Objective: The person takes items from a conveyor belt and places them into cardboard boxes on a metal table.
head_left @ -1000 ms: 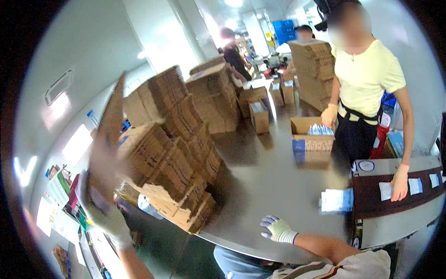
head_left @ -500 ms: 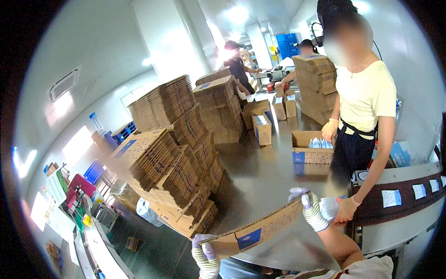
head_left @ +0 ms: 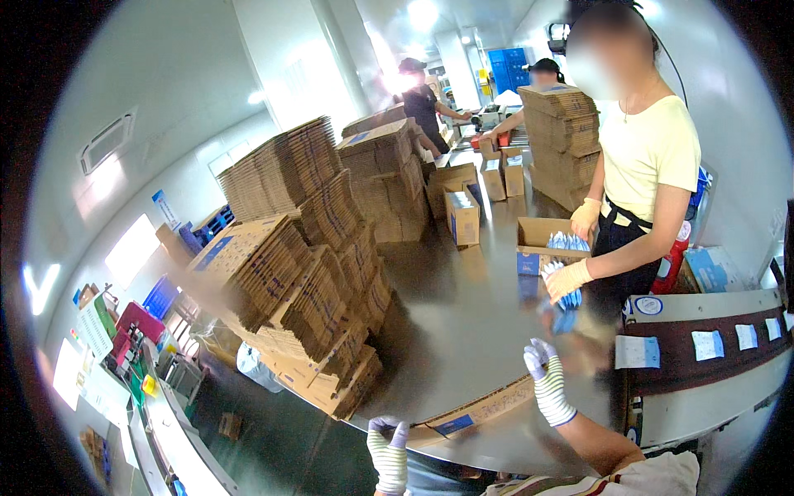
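A brown cardboard carton with a blue panel lies slantwise in front of me, low at the table's near edge and seen as a narrow strip. At its left end, my left hand, in a striped glove, has bent fingers and a thumb against the cardboard; its grip is partly hidden. My right hand, gloved alike, is beside the carton's right end. Its fingers stretch upward above the cardboard edge with nothing visible in them.
Tall stacks of flat cartons stand left on the metal table. A co-worker's gloved hand holds blue-white packets beside an open carton. Right, a conveyor carries packets. More filled cartons and people are farther back.
The carton has moved lower and tilted, showing less of its face. My right hand has straightened its fingers above it; my left moved right and slightly down. The co-worker brought packets to the open carton.
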Motion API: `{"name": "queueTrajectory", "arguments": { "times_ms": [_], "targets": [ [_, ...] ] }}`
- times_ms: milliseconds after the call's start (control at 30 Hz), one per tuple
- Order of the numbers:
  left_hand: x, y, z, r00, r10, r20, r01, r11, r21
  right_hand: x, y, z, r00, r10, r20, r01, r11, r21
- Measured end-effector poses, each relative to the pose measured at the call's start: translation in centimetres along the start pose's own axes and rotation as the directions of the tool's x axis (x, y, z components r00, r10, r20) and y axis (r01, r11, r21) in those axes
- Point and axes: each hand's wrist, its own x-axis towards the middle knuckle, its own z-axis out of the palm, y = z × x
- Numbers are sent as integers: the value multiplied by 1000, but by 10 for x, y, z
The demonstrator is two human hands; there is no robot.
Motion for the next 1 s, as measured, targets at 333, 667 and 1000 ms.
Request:
{"name": "queueTrajectory", "arguments": {
  "times_ms": [333, 667, 1000],
  "targets": [
    [14, -6, 9, 977, 188, -100, -168, 969, 182, -5, -17, 38, 917, -28, 397, 202, 892, -404],
    [36, -4, 6, 962, 163, 220, -269, 708, 653, 11, -70, 61, 584, 127, 802, 748, 300, -592],
    [6, 42, 17, 844, 90, 528, -521, 370, 769, 26, -63, 65, 530, 312, 788, 735, 294, -611]
  ]
}}
